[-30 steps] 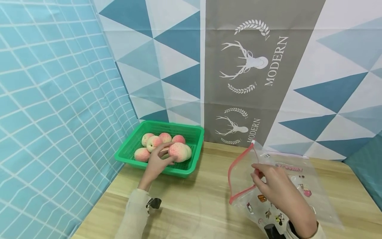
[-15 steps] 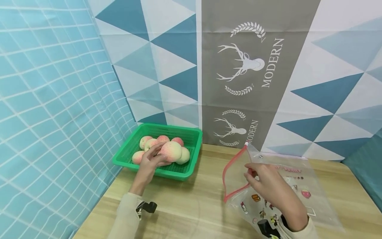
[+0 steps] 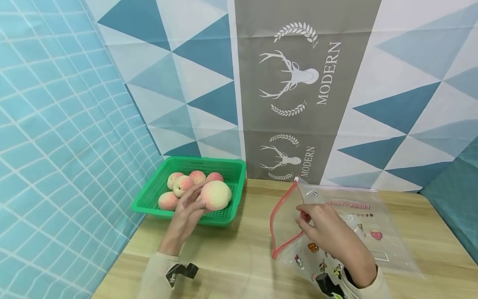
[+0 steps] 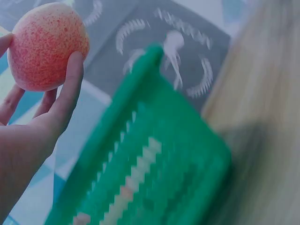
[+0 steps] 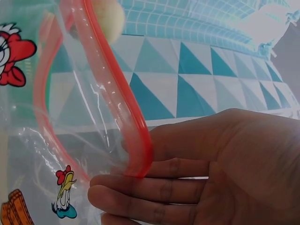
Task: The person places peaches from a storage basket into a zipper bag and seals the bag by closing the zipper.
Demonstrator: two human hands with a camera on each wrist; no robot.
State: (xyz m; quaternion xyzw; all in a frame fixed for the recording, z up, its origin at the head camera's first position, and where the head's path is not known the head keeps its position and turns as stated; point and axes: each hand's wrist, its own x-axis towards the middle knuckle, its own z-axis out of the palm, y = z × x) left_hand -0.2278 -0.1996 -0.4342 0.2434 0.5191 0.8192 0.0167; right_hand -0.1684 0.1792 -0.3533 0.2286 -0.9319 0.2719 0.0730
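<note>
My left hand (image 3: pixel 185 214) grips a pink and cream peach (image 3: pixel 216 195), fingers and thumb around its sides, over the front right of the green basket (image 3: pixel 140 204). In the left wrist view the same peach (image 4: pixel 47 47) shows its speckled pink side, above the basket's rim. Several more peaches (image 3: pixel 183 185) lie inside the basket. On the right, my right hand (image 3: pixel 328 228) pinches the red zip edge of a clear zip bag (image 3: pixel 388 216) with printed cartoon figures. The bag's mouth gapes toward the left; the right wrist view shows its red edge (image 5: pixel 117 89) between thumb and fingers.
A wooden table (image 3: pixel 239 257) carries the basket and the bag. Behind stands a patterned wall covering (image 3: pixel 209 83), with a blue grid sheet (image 3: pixel 56 145) along the left side. The basket sits close to both.
My left hand has lifted the peach from among the others and turned it toward the basket's right front. My right hand keeps pinching the bag edge. The head view has shifted slightly.
</note>
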